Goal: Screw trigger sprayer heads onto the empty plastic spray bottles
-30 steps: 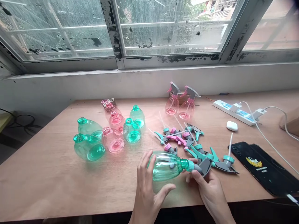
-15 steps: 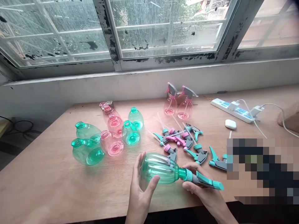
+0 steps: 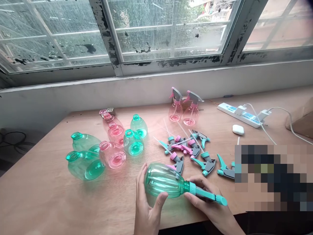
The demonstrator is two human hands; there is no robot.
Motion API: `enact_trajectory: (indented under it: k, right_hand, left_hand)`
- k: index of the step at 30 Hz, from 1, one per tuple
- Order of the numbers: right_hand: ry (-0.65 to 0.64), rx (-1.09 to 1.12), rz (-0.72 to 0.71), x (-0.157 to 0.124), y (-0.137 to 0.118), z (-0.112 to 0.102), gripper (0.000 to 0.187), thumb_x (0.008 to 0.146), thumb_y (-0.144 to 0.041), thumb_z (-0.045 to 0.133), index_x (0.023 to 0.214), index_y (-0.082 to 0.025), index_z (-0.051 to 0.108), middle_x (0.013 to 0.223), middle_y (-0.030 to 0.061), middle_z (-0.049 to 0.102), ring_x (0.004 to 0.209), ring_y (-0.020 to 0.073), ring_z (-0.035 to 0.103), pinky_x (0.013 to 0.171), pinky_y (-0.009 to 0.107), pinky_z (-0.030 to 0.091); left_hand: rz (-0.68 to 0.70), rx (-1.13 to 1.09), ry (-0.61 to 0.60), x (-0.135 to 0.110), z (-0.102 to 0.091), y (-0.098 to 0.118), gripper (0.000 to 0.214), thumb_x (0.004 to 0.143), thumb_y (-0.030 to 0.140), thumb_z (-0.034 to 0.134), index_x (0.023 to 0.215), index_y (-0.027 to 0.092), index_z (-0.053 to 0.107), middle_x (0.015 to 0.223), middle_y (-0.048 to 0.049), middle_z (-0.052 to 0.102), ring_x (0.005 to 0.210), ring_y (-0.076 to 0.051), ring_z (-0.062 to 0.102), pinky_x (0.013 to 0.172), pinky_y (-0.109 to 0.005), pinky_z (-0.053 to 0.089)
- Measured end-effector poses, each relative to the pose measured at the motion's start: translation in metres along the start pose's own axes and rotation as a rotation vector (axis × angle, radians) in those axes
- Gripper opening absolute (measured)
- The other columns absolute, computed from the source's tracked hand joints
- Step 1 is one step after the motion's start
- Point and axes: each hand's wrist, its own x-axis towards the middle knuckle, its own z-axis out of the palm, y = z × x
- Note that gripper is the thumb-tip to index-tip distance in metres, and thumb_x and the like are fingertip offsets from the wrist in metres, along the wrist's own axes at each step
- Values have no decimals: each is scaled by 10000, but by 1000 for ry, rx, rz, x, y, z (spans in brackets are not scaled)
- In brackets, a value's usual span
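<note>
A clear green spray bottle [image 3: 163, 180] lies on its side in the air above the near table edge, its neck to the right. My left hand [image 3: 149, 202] cups its base, thumb in front and fingers behind. At the neck sits a teal and grey trigger sprayer head [image 3: 207, 195], its nozzle pointing right. My right hand [image 3: 207, 199] is closed around the collar of that head, thumb below and fingers behind. Just behind the bottle lie several loose sprayer heads [image 3: 186, 148], pink-grey and teal-grey, with thin clear tubes.
Left of centre are open green bottles [image 3: 85, 166] and pink bottles [image 3: 113, 156]. Two pink spray bottles [image 3: 191, 112] with heads stand by the wall. A power strip [image 3: 239, 115] with cables and a white case [image 3: 238, 130] lie right. A pixelated patch covers the right side.
The sprayer head has turned about the bottle's axis, so its trigger faces me more. Both hands still hold the bottle and head. The whole view has shifted slightly.
</note>
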Motion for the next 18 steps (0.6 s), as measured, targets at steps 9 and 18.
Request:
enact_trajectory:
  k: [9, 18]
  right_hand:
    - [-11, -80, -26, 3, 9, -3, 196, 817, -384, 878, 982, -292, 827, 950, 17, 820, 898, 276, 763, 741, 297, 603]
    - [79, -97, -11, 3, 8, 3, 215, 802, -370, 870, 997, -289, 836, 942, 17, 833, 892, 275, 767, 753, 298, 605]
  left_hand:
    - [-167, -85, -38, 4, -6, -1, 656, 886, 516, 813, 1465, 297, 600, 1568, -86, 610, 1508, -359, 483, 1271, -524, 346]
    - [-156, -127, -76, 1, -7, -7, 657, 927, 446, 790, 1523, 337, 535, 1621, -62, 576, 1523, -317, 491, 1267, -461, 391]
